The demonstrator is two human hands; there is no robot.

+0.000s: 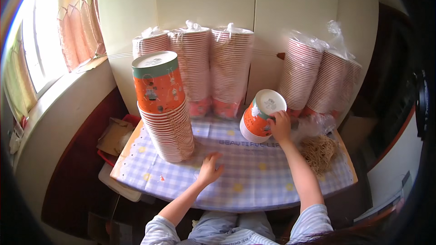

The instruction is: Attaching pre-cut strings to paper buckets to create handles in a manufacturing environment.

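A tall stack of upside-down paper cups (156, 93) stands on the left side of the table, its top cup orange with a green band. Thin tan strands hang down the stack's right side. Just right of its base, my left hand (211, 170) is empty above the cloth, fingers apart. A short stack of the same upside-down paper cups (256, 124) is right of centre, slightly tilted. My right hand (280, 126) has its fingers closed on the right side of this short stack. Right of my right forearm lies a pile of tangled tan strands (320, 153).
Several tall cup stacks in clear plastic bags (190, 68) line the back left, with more bagged stacks (302, 72) at the back right. A blue checked cloth (236, 186) covers the table. Left of it is a cardboard box (114, 137); a window with curtains (79, 22) is beyond.
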